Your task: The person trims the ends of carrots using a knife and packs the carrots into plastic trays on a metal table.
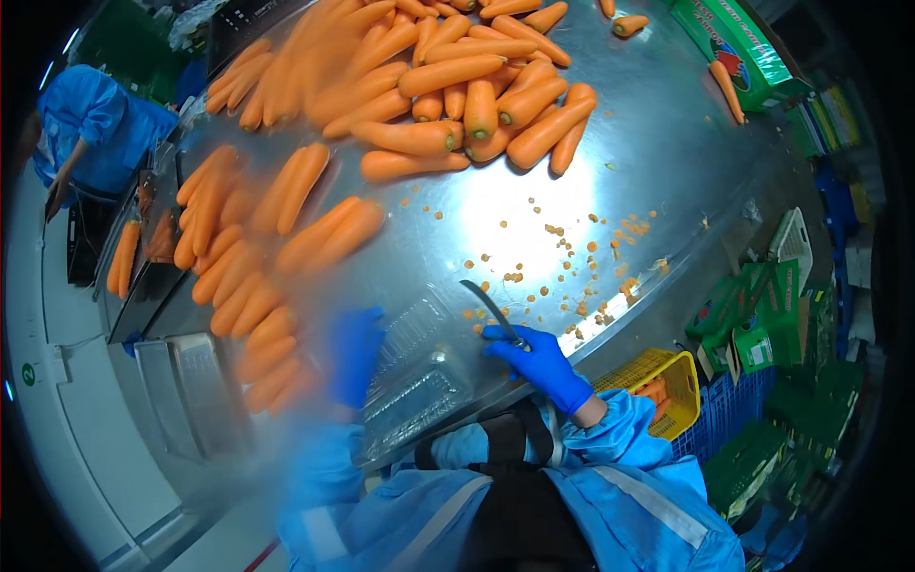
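Note:
My right hand, in a blue glove, is closed round the handle of a small knife with a curved dark blade pointing up and left. The blade is over the steel table, beside cut carrot ends. My left hand, also blue-gloved, is beside clear plastic trays at the table's near edge. A hazy smear hides its fingers and anything in them. Left of that hand, a row of carrots lines the table's left side. A large pile of carrots lies at the far side.
A green carrot box sits at the far right, one carrot by it. Below the right edge are a yellow crate with carrots, a blue crate and green cartons. A person in blue works at the left.

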